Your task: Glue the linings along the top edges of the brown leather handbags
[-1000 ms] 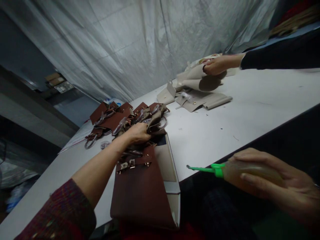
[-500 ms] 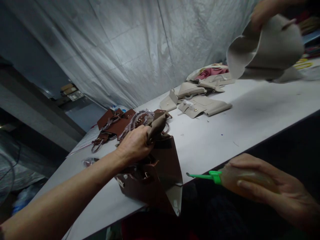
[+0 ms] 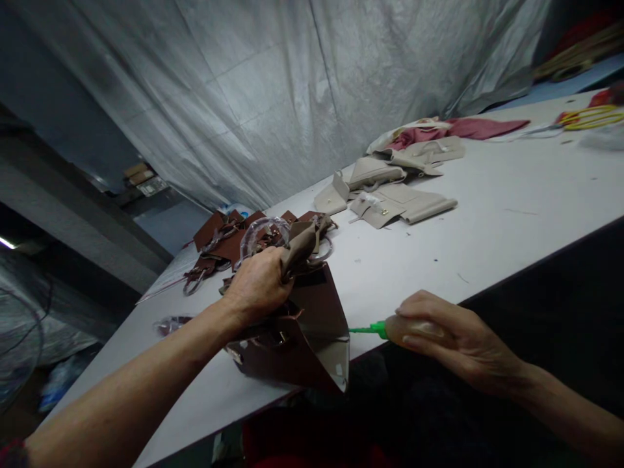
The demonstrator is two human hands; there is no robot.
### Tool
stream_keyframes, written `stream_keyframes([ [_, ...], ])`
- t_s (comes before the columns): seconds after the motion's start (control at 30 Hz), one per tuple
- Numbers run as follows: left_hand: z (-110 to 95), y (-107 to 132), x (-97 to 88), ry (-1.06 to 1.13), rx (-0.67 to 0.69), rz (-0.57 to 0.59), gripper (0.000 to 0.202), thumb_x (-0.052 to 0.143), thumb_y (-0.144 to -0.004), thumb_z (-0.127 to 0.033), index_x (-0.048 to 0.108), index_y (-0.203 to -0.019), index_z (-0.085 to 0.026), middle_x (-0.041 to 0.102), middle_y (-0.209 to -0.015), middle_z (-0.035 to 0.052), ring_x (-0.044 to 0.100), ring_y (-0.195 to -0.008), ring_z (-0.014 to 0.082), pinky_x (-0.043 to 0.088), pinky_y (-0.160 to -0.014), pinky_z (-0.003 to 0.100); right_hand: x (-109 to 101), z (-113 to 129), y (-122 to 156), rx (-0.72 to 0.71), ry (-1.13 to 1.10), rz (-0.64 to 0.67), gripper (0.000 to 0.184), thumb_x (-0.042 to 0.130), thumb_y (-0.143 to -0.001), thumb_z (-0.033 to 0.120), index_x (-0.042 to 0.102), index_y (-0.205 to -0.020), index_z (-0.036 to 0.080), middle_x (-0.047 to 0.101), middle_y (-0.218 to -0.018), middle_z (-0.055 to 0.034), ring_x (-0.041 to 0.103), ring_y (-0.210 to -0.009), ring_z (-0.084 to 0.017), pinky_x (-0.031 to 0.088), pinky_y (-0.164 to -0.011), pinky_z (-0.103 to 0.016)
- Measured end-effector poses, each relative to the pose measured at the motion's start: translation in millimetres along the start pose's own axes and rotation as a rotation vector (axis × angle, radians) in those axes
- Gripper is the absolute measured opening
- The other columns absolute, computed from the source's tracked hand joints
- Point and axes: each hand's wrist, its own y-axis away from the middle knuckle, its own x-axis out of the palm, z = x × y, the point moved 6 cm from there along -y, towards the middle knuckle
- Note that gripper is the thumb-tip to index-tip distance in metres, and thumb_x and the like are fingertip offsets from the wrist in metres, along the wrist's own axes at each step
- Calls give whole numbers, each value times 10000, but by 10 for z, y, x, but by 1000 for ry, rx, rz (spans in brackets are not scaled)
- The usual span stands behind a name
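Observation:
A brown handbag (image 3: 277, 361) rests tilted near the table's front edge, its side toward my right hand spread apart. My left hand (image 3: 258, 283) is closed around the bag's taupe lining (image 3: 299, 246), which is pulled up out of the top. With my right hand (image 3: 439, 331) I grip a squeeze bottle (image 3: 419, 330) holding amber liquid. Its thin green nozzle (image 3: 368, 329) points left, the tip at the edge of the bag's open side; whether it touches cannot be made out.
More brown handbags (image 3: 229, 246) with plastic-wrapped handles lie behind on the white table (image 3: 404, 279). Beige bag pieces (image 3: 390, 201) and a pink cloth (image 3: 478, 128) lie farther back, with yellow-handled scissors (image 3: 589, 117) at far right. A plastic sheet (image 3: 273, 97) hangs behind.
My right hand has moved left and slightly up, bringing the nozzle tip to the bag's edge. Another person's hand with a beige piece has left the upper right. My left hand keeps its grip.

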Motion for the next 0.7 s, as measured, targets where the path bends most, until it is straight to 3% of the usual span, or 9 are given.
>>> stream_keyframes([
  [0.17, 17, -16, -3, -20, -12, -15, 146, 510, -847, -295, 590, -927, -203, 682, -935, 75, 669, -821, 237, 490, -709, 318, 94, -38, -121, -103, 66, 34, 217, 605, -908, 180, 576, -1117, 231, 620, -982, -78, 629, -883, -207, 540, -750, -326],
  [0.37, 43, -40, 39, -50, -28, -26, 157, 513, -841, -306, 584, -924, -193, 704, -940, 84, 686, -839, 265, 499, -707, 341, 243, -130, -136, -80, 140, 182, 135, 573, -929, 195, 598, -1060, 213, 611, -939, -74, 612, -824, -190, 515, -711, -305],
  [0.53, 47, -51, 64, -52, -50, -9, 137, 521, -824, -291, 580, -906, -199, 712, -913, 78, 692, -807, 260, 493, -669, 334, 241, -139, -153, -91, 115, 101, 156, 563, -937, 208, 573, -1093, 213, 616, -967, -79, 620, -847, -190, 514, -749, -312],
  [0.7, 52, -46, 75, -42, -63, -25, 139, 526, -809, -287, 581, -899, -197, 715, -923, 79, 694, -816, 266, 492, -665, 342, 263, -196, -195, 51, 118, 164, 106, 608, -907, 255, 602, -1005, 217, 631, -912, -40, 626, -793, -177, 500, -713, -300],
])
